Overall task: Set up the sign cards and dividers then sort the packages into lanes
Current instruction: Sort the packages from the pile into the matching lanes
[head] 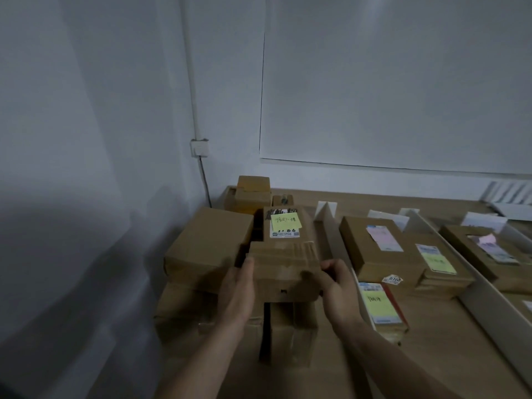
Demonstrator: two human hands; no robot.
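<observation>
I hold a small brown cardboard package (pixel 283 269) between both hands above the left pile of boxes. My left hand (pixel 237 292) grips its left side and my right hand (pixel 339 289) grips its right side. Behind it lies a package with a yellow sticky note (pixel 286 224). White dividers (pixel 335 240) (pixel 460 272) run front to back on the wooden table (pixel 359 367). In the lane between them lie labelled packages (pixel 377 249) (pixel 437 263) (pixel 380 306). Folded white sign cards (pixel 326 210) (pixel 387 216) stand at the back.
A plain larger box (pixel 210 240) sits left of the held package, with stacked boxes (pixel 253 194) in the back corner by the wall. More packages (pixel 489 251) lie in the right lane. A wall socket (pixel 199 147) and cable hang above the corner.
</observation>
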